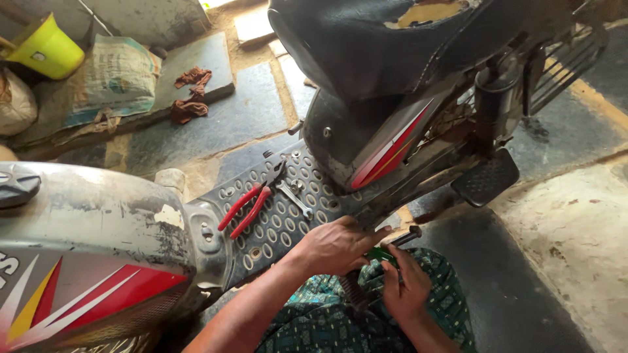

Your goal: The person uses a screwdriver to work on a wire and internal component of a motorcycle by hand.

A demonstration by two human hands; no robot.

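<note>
Head view, the only one I've got: we're crouched beside a scooter, and I'll place everything off its footboard (pixel 275 222), the perforated grey plate in the middle.

Left hand (pixel 337 247) sits at the near edge of the footboard, fingers curled down over the lip, gripping or bracing there. I can't tell if anything's inside the fist. Right hand (pixel 405 287) is just below and to the right of that edge, wrapped around a screwdriver (pixel 392 245) with a green handle and a dark shaft poking up toward the underside of the board.

On top of the footboard lie red-handled pliers (pixel 247 206) and, just beside them, a small spanner (pixel 293 198), both untouched. Above the board is the torn seat (pixel 392 39); far off, up-left, a rag (pixel 191 95) and a yellow bucket (pixel 46 47).

My read: we're mid-step on a fastener under the board's edge. Next move needs the tip seated square before any turning, with the left hand steadying.
</note>
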